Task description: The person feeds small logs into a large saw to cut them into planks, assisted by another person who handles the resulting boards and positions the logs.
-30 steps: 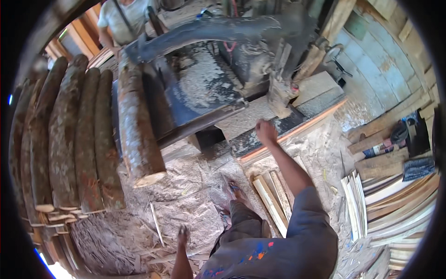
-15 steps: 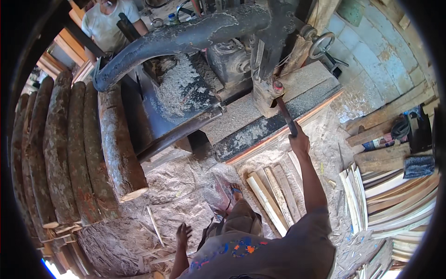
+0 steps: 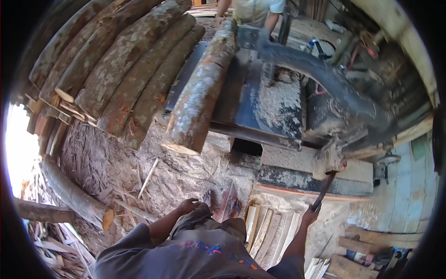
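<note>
My right hand is wrapped round the lower end of a dark lever handle. That lever slants up to a dusty, red-topped fitting on a large sawmill machine with a curved dark arm. My left hand holds nothing and hangs low by my thigh, its fingers loosely stretched. Ahead of it, a bark-covered log lies along the machine's dark table, its cut end overhanging the near edge. Sawdust is heaped on the table to the log's right.
Several logs lie side by side at the left. A co-worker stands at the log's far end, one hand beside it. Sawn strips lie on the sawdust-covered floor by my feet. Lower left are another log and offcuts.
My view has swung left, showing more logs and the co-worker's hand by the far log end. My left hand has come in towards my thigh; the right still grips the lever.
</note>
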Demonstrator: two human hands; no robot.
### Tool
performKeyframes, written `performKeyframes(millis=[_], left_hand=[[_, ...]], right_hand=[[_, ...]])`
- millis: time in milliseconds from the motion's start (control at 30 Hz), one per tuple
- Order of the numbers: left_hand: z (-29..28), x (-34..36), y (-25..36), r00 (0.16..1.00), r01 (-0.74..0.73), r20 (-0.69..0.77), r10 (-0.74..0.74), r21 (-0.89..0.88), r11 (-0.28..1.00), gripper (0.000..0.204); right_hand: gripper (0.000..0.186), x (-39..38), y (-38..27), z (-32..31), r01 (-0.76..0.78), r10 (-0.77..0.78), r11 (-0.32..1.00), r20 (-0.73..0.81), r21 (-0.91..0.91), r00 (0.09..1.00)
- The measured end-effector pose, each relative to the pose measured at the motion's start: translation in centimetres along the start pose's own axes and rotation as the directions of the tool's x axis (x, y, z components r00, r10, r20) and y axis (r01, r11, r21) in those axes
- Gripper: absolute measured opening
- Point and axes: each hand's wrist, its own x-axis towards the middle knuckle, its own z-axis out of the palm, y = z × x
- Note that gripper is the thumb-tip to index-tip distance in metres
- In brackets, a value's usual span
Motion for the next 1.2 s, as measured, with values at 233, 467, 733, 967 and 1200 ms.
performKeyframes(millis=[233,467,733,967,1200], left_hand=[[-6.5,1.7,-14.2,0.934,0.025,-0.277,-0.227,-0.581,0.813,0.054],[-7.8,2.1,-16.2,0.918,0.102,-0.253,-0.307,-0.595,0.797,0.05],[-7.9,-0.5,-14.6,0.915,-0.027,-0.286,-0.283,-0.745,0.666,0.055],[-4.9,-3.0,-21.2,0.872,0.089,-0.238,-0.427,-0.781,0.618,0.053],[-3.5,-6.6,-19.6,0.858,0.116,-0.234,-0.457,-0.779,0.616,0.052]], right_hand=[[0.045,-17.1,-11.9,-2.7,-0.477,0.304,0.801,0.441,0.361,0.844],[0.045,-13.1,-38.7,2.7,-0.363,-0.336,0.597,0.634,0.716,0.697],[0.023,-9.7,-55.9,10.7,-0.405,-0.458,0.619,0.729,0.673,0.509],[0.018,-14.4,-50.4,12.4,-0.257,-0.414,0.715,0.69,0.65,0.593],[0.056,-18.7,-54.7,16.9,0.457,-0.78,0.532,0.202,0.713,0.592]])
